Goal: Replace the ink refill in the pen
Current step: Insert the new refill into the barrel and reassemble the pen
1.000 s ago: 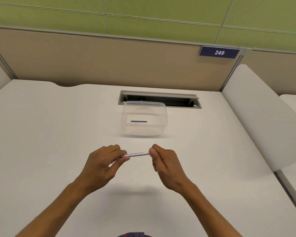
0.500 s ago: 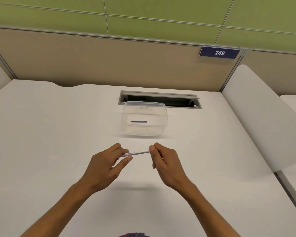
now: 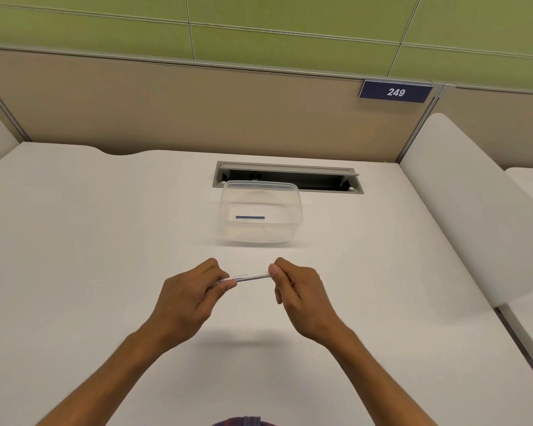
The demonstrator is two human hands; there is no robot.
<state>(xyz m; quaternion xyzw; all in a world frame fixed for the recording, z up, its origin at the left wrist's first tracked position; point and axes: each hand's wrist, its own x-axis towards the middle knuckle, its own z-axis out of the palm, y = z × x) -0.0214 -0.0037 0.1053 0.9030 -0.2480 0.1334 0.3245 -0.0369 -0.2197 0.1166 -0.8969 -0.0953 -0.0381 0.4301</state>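
While the left hand (image 3: 185,298) and right hand (image 3: 302,293) pinch the pen (image 3: 251,276) by its ends, bare worktop (image 3: 74,241) separates it from the clear tub (image 3: 260,213).

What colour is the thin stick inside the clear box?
Blue stick, seen in the head view.

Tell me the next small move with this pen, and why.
Probably twist the right hand against the left hand to unscrew the pen: both grip its ends, it looks still assembled, and a blue refill waits in the clear container.
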